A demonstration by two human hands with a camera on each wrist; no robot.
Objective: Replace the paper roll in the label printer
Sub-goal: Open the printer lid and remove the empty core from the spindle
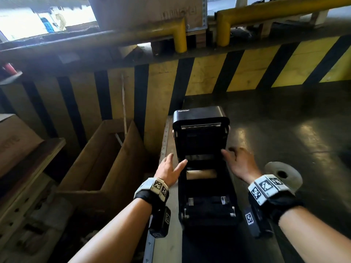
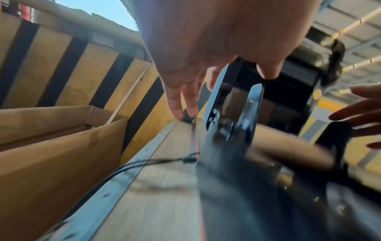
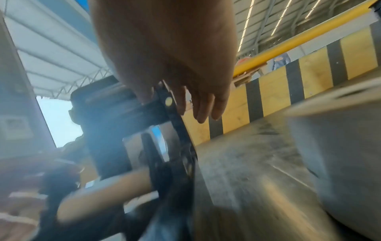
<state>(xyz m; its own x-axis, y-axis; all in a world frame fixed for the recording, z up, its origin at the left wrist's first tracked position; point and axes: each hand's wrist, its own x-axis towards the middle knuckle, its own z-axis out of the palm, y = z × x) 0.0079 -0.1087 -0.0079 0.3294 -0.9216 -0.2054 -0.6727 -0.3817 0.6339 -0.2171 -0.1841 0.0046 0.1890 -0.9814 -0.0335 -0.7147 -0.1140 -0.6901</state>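
Observation:
The black label printer [image 1: 207, 207] stands on the table with its lid [image 1: 200, 116] raised upright. A bare brown cardboard core [image 1: 201, 174] lies across the paper bay. My left hand [image 1: 175, 165] is at the printer's left side, fingers spread, thumb tip by the lid's lower left edge. On the opposite side my right hand [image 1: 237, 158] is also spread, thumb at the lid's lower right edge. Neither hand holds anything. A full white paper roll [image 1: 283, 175] lies flat on the table beside my right wrist. In the wrist views, both blurred, the left hand [image 2: 195, 57] and right hand [image 3: 175, 57] flank the core [image 3: 107, 192].
An open cardboard box [image 1: 106, 158] stands left of the table, below its metal edge [image 1: 163, 149]. A yellow-and-black striped barrier [image 1: 247, 73] runs behind, with yellow pipes [image 1: 180, 35] above. A thin black cable [image 2: 144, 163] lies on the table left of the printer.

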